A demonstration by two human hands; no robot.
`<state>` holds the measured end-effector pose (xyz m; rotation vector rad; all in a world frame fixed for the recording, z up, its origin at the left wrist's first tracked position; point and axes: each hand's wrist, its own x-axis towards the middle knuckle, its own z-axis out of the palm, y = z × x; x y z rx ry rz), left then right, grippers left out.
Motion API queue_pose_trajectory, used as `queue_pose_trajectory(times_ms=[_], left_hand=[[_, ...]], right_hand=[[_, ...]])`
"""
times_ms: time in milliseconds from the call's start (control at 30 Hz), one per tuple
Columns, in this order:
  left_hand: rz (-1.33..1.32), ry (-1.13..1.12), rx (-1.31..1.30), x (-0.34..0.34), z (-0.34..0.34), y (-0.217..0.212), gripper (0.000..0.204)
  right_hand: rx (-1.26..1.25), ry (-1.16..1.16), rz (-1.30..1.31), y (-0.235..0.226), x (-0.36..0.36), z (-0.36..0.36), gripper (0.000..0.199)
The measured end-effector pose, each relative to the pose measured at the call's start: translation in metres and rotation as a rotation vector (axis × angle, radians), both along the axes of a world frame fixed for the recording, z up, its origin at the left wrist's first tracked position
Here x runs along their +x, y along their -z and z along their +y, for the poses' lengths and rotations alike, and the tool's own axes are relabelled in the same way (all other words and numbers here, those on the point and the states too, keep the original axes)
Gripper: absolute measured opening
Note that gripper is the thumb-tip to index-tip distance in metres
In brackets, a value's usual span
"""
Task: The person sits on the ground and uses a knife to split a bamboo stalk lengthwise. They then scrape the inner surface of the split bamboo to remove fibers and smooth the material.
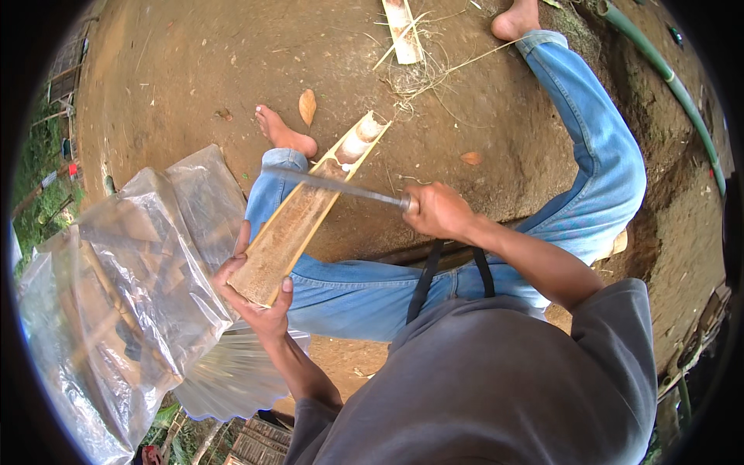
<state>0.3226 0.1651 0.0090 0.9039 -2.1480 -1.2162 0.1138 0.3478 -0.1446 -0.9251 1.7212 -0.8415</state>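
Observation:
My left hand grips the near end of a split bamboo piece, thumb on one edge and fingers around the other. The bamboo's hollow inner face is turned up, showing a brownish lining and a node wall near its far end. In my right hand is the handle of a long knife. Its blade points left and lies across the bamboo close to the node. Whether the edge touches the bamboo I cannot tell. Both of my hands are closed.
Another split bamboo piece lies on the dirt ground ahead, beside thin shavings. Clear plastic sheeting covers things at the left. A green bamboo pole runs along the right. Dry leaves lie near my bare feet.

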Motion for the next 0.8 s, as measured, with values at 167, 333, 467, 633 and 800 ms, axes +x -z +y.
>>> queue_pose_trajectory(times_ms=[167,333,467,633,800], left_hand=[[0.01,0.002,-0.014,0.005,0.009,0.003,0.066],[0.012,-0.008,-0.015,0.006,0.015,0.003,0.067],[-0.02,-0.036,-0.031,0.013,0.011,0.005,0.066],[-0.009,-0.044,-0.012,0.016,0.006,0.006,0.064],[-0.007,-0.117,0.032,0.017,0.0,0.005,0.07]], right_hand=[[0.111,-0.044,-0.044,0.0,-0.007,-0.009,0.017],[0.219,-0.013,-0.063,0.028,-0.022,-0.013,0.019],[0.114,-0.106,0.037,0.021,-0.006,-0.001,0.021],[0.229,0.042,0.002,0.052,-0.034,-0.022,0.023],[0.194,-0.085,0.029,0.063,-0.03,-0.017,0.023]])
